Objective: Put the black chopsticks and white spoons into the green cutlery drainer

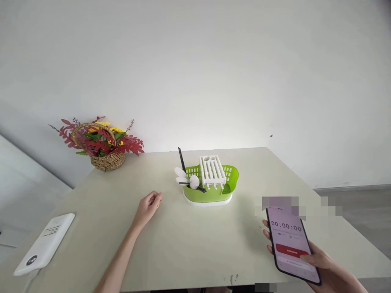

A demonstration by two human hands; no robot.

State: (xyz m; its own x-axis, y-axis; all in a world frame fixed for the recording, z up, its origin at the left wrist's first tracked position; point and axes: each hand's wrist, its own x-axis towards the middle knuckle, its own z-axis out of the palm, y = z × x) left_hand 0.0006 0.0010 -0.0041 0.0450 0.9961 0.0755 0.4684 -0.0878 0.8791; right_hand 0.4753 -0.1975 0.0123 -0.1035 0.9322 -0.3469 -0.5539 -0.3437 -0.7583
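Observation:
My right hand [324,264] grips a phone [290,244] at the lower right; its screen shows a timer at 00:00:00 and a red button under my thumb. My left hand [148,207] rests on the beige table [195,244], fingers loosely curled with nothing in them, a short way left of a green drainer basket [226,189]. The basket stands on a white tray and holds a white slotted rack [211,171], white spoons [187,179] and black chopsticks [182,160].
A wicker basket of red leaves and yellow flowers [102,144] stands at the table's back left corner. A white power bank [45,243] lies near the left front edge. A white wall runs behind; the floor shows at right.

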